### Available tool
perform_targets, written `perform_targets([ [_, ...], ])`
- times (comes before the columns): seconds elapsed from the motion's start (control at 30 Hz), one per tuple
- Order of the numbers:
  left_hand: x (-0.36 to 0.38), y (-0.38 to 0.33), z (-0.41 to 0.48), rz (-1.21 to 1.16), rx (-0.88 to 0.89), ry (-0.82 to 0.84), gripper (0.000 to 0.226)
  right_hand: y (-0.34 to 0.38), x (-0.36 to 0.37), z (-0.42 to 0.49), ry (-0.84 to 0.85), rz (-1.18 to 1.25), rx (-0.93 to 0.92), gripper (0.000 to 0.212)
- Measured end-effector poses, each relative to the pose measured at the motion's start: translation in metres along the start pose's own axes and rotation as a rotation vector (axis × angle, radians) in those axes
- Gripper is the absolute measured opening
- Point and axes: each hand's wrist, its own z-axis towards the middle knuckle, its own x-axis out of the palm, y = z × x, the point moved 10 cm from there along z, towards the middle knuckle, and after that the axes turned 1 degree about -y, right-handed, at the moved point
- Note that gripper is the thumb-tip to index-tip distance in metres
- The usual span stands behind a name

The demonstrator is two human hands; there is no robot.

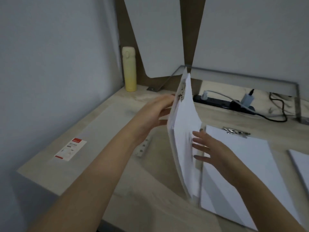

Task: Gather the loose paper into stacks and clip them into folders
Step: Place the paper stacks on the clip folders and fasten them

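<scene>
1. While the right hand (212, 153) lies flat against the near face of the paper stack (184, 141), its fingers (198, 145) are straight and spread wide, pressing on the sheets and gripping nothing.
2. Left hand (155, 113): fingers (165, 99) stretched nearly straight against the back of the upright folder (173, 114). Their tips are hidden behind it and the thumb points toward its edge.
3. Upright folder stands on its lower edge on the surface (147, 190), leaning slightly, seen almost edge-on between the two hands. The paper stack sits inside it, bowing out toward the right hand. A small clip (181, 92) shows near the top.
4. Second folder (242, 164) lies flat just right of the upright one, white sheet on top, metal clip (236, 131) at its far end.
5. Edge of another white stack (301, 163) at far right, apart from the second folder.
6. White perforated strip (143, 148) on the surface under the left forearm.
7. Label card (71, 149), red band at top and bottom, white middle with print; the writing is too small and blurred to read.
8. Pale yellow flask (128, 69) upright in the back corner; no marking legible.
9. Black power strip (217, 102) with plugs and cables along the rear, below a metal rail (250, 76).
</scene>
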Motion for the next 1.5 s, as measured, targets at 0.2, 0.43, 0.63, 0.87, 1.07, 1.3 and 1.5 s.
perform_targets([
  [0.2, 0.093, -0.001, 0.006, 0.094, 0.042, 0.145, 0.034, 0.034, -0.064, -0.040, 0.027, 0.330, -0.112, 0.077],
  [0.43, 0.144, 0.074, 0.004, 0.234, -0.160, 0.144, 0.049, 0.022, -0.158, -0.083, -0.195, 0.352, -0.133, 0.041],
  [0.63, 0.142, 0.129, -0.001, 0.250, -0.293, -0.008, 0.067, -0.061, -0.219, -0.088, -0.448, -0.041, 0.119, 0.021],
  [0.87, 0.129, 0.124, 0.004, 0.329, -0.142, -0.081, 0.043, -0.089, -0.207, -0.067, -0.581, -0.571, 0.092, 0.049],
  [1.07, 0.113, 0.133, 0.008, 0.392, -0.110, -0.052, 0.031, -0.091, -0.185, -0.059, -0.585, -0.894, 0.069, 0.077],
  [1.3, 0.010, 0.105, 0.011, 0.662, 0.041, -0.303, 0.043, -0.034, -0.091, -0.036, -0.414, -0.798, -0.178, 0.064],
  [1.5, -0.123, 0.136, -0.015, 0.927, -0.265, -0.437, 0.054, -0.018, 0.043, 0.006, -0.049, -0.516, -0.196, 0.058],
])
